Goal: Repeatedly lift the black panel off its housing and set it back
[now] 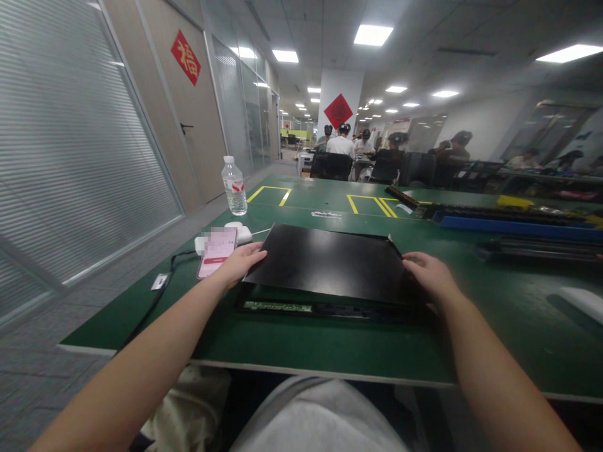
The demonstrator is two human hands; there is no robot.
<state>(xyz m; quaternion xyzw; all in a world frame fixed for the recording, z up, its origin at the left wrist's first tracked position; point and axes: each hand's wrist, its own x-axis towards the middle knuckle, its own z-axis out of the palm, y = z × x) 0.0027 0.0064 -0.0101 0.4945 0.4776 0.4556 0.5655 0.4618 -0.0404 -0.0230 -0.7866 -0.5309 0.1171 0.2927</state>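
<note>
A thin, glossy black panel, like a display sheet, is held between my two hands just over the green table. My left hand pinches its left edge, thumb on top. On the opposite edge, my right hand grips near the far right corner. Beneath the panel lies a black frame, its near side showing. A strip of green circuit board sits along that near side. The panel hides most of the frame. My fingertips under the panel are out of sight.
A phone, a white charger case and a cable lie at the left. Behind them stands a water bottle. Long black parts and a blue strip lie at the right. Several people sit at tables farther back.
</note>
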